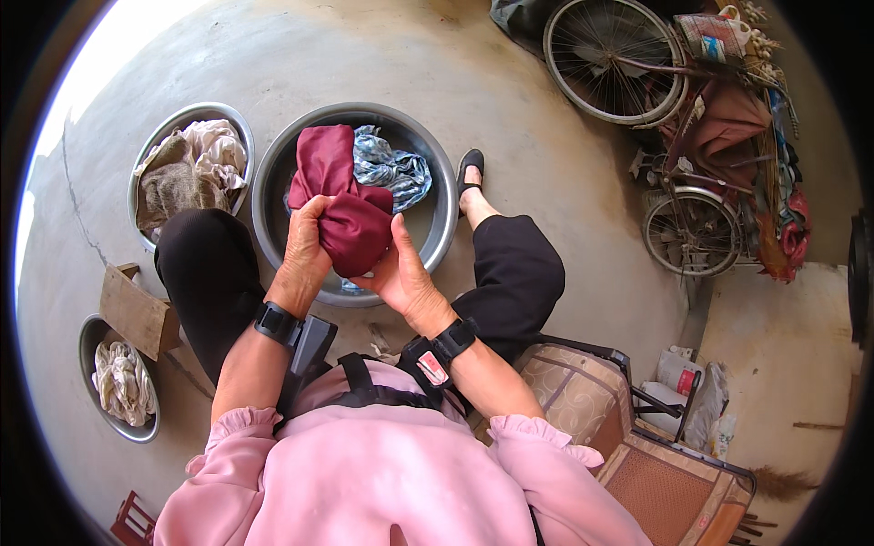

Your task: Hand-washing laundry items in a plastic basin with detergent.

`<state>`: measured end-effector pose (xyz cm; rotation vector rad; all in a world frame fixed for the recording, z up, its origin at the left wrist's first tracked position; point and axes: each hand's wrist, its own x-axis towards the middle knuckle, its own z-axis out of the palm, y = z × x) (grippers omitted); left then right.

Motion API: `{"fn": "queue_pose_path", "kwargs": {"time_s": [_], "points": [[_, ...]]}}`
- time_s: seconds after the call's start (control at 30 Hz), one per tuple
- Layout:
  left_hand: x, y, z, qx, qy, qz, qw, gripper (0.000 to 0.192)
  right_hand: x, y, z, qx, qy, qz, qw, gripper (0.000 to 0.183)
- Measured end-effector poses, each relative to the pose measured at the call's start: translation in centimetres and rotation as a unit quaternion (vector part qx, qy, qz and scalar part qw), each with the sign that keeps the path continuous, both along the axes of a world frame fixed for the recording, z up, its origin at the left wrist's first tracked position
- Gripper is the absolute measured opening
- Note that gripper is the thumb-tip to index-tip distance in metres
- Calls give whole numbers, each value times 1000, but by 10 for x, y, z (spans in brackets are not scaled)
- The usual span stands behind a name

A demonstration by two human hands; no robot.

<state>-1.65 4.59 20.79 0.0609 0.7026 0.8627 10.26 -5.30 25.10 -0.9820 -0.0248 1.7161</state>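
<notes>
A dark red cloth (351,225), bunched into a bundle, is held over a large round metal basin (447,225). My left hand (307,239) grips its left side, thumb on top. My right hand (399,269) cups the bundle from below and from the right, thumb raised along its side. Behind the bundle, a blue and white checked cloth (392,170) lies crumpled in the basin. A bit of light blue cloth shows below my hands near the basin's front rim. The underside of the bundle is hidden.
Left of the large basin stands a metal basin (249,147) with white and brown cloths. A smaller basin (156,426) with whitish cloth is beside a wooden stool (133,307). A bicycle (683,68) stands at the upper right, a cushioned folding chair (573,389) at the lower right.
</notes>
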Motion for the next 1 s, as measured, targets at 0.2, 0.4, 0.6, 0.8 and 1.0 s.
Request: {"fn": "queue_pose_path", "kwargs": {"time_s": [0.2, 0.4, 0.6, 0.8, 1.0], "points": [[-4, -11, 11, -27, 105, -80, 991, 24, 32, 41, 6, 67, -177, -173, 967, 35], [-13, -13, 35, -99, -117, -136, 979, 52, 15, 50, 46, 170, -307, 2, 936, 44], [-4, -15, -16, -34, -305, -84, 948, 17, -60, 28, 39, 303, -627, 115, 708, 20], [36, -24, 8, -108, 108, -6, 988, 21, -8, 79, -8, 78, -694, 41, 714, 21], [29, -19, -14, -41, -49, -19, 998, 16, -33, 41, 23, 194, -749, 44, 632, 24]]}}
